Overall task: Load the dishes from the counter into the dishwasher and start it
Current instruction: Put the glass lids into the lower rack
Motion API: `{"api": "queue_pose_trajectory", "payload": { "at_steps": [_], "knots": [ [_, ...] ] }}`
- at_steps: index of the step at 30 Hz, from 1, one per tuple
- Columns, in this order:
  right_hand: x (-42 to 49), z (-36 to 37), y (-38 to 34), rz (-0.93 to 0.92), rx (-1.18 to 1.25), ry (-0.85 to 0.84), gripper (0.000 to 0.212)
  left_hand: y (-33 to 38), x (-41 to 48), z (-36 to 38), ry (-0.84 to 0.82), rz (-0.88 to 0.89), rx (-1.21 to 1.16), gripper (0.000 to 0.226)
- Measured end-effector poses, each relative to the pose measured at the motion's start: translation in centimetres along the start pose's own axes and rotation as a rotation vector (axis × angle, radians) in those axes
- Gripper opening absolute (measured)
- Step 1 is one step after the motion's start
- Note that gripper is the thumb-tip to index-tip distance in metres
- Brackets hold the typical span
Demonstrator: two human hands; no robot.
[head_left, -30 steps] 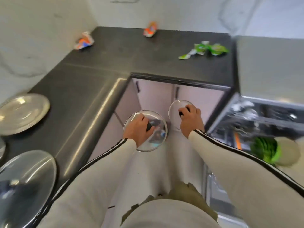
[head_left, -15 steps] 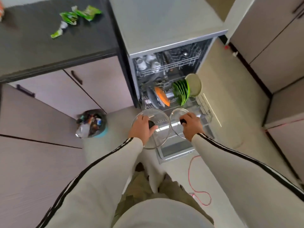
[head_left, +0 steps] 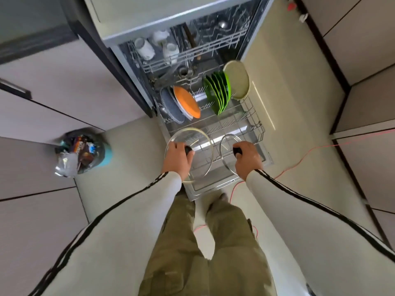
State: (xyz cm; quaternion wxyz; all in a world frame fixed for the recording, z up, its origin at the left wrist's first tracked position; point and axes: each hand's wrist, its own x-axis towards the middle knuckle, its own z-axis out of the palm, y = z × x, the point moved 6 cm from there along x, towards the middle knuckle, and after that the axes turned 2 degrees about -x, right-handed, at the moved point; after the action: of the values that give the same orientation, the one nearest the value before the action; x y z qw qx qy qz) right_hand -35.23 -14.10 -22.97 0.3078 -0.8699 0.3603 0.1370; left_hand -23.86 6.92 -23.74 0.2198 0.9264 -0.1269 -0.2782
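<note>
L hand point(head_left: 175, 159) w/ big glass lid point(head_left: 189, 154), R hand point(head_left: 248, 156) w/ small lid point(head_left: 228, 153), over lower rack point(head_left: 252, 118)

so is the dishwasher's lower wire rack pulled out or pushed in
Pulled out: the lower wire rack rests over the lowered grey dishwasher door, with upright green plates standing in it.

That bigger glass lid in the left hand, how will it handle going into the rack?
Probably rigid and breakable: the glass lid looks clear with a thin metal rim. Being round, it may roll or tip unless wedged between the rack wires. The left hand holds only its black knob, so it could swing.
</note>
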Motion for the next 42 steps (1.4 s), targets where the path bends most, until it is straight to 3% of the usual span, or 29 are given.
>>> {"api": "queue_pose_trajectory", "payload": {
  "at_steps": [9, 13, 20, 23, 30, 36, 42],
  "knots": [
    [16.4, 4.4, 8.3, 0.185, 0.087, -0.016, 0.038, 1.4, 12.5, 11.0, -0.034, -0.152, -0.106, 0.032],
    [24.1, 6.4, 12.3, 0.179, 0.075, -0.003, 0.040, 1.9, 17.5, 16.5, -0.014, -0.212, -0.206, 0.030],
    [34.6, 8.1, 17.3, 0.143, 0.119, 0.048, 0.042, 1.0, 24.5, 23.4, 0.176, -0.287, -0.504, 0.027],
    [35.9, 9.0, 17.4, 0.009, 0.086, 0.001, 0.040, 1.6, 26.2, 24.7, 0.229, -0.293, -0.588, 0.040],
    [34.9, 9.3, 18.9, -0.056, 0.302, 0.057, 0.036, 3.0, 26.7, 26.0, 0.259, -0.264, -0.655, 0.038],
    [38.1, 10.4, 21.2, 0.214, 0.470, -0.052, 0.036, 4.1, 26.6, 26.1, 0.233, -0.249, -0.661, 0.032],
    [39.7, 11.6, 20.9, 0.282, 0.398, -0.055, 0.025, 4.8, 27.1, 26.7, 0.231, -0.203, -0.663, 0.028]
  ]
}}
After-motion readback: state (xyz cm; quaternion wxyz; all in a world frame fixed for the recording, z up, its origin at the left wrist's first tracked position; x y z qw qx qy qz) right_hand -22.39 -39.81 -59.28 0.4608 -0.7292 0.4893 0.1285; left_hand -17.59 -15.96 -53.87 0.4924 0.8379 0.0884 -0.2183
